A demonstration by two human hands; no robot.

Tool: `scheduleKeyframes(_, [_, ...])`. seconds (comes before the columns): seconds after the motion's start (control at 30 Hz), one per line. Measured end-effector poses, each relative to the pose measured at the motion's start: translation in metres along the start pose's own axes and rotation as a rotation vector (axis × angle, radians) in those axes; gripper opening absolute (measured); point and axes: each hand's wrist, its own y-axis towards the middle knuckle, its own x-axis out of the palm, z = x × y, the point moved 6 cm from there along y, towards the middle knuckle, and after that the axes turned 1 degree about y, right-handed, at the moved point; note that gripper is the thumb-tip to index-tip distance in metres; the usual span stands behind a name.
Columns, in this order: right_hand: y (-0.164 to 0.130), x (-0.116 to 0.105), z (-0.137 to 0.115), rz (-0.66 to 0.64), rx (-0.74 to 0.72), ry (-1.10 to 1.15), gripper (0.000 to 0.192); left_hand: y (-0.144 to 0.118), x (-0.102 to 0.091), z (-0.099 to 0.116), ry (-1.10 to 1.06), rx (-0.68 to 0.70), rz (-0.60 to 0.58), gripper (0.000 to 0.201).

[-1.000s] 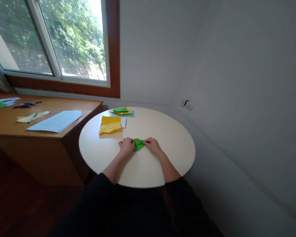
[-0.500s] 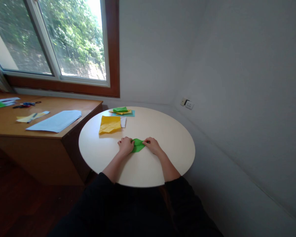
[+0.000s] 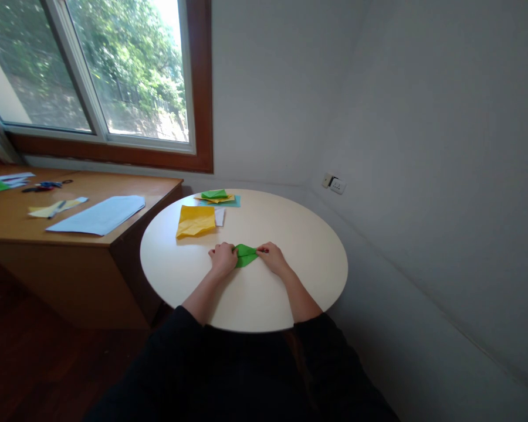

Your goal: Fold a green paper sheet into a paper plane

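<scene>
while the person leans over the round table [image 3: 290, 293], the left hand [image 3: 222, 258] and right hand [image 3: 273, 258] each pinch an end of the folded green paper [image 3: 245, 256], flat between them, long axis left to right; beyond lies a yellow sheet [image 3: 196, 221], then a paper stack [image 3: 217, 198].

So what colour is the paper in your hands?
Green: the folded paper shows best in the head view.

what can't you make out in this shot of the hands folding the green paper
Head view only:
- Green paper: its ends lie under the left hand and right hand; folds too small to read.
- Paper stack: sheet count unclear, too small.
- Items on the wooden desk: far left ones are cut by the frame edge.
</scene>
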Motion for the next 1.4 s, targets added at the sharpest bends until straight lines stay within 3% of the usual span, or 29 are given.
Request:
scheduleKeyframes(0.43, [-0.004,0.0,-0.006,-0.005,-0.027,-0.015,0.011,-0.007,-0.006,0.004,0.007,0.022,0.035,0.027])
scheduleKeyframes(0.53, [-0.005,0.002,-0.01,-0.015,-0.053,-0.05,0.012,-0.013,-0.013,0.01,-0.011,0.057,0.163,0.031])
scheduleKeyframes(0.63, [-0.007,0.001,-0.018,-0.024,-0.088,-0.091,0.012,-0.022,-0.018,0.026,-0.025,0.22,0.292,0.035])
scheduleKeyframes(0.73, [-0.009,0.001,-0.025,-0.041,-0.119,-0.12,0.012,-0.029,-0.011,0.044,-0.023,0.417,0.235,0.029])
scheduleKeyframes(0.83, [-0.01,0.002,-0.028,-0.061,-0.139,-0.121,0.011,-0.031,-0.002,0.051,-0.019,0.485,0.143,0.026])
scheduleKeyframes(1.4, [-0.013,-0.001,-0.028,-0.111,-0.136,0.117,0.013,-0.023,0.004,0.04,0.153,0.371,0.071,0.025])
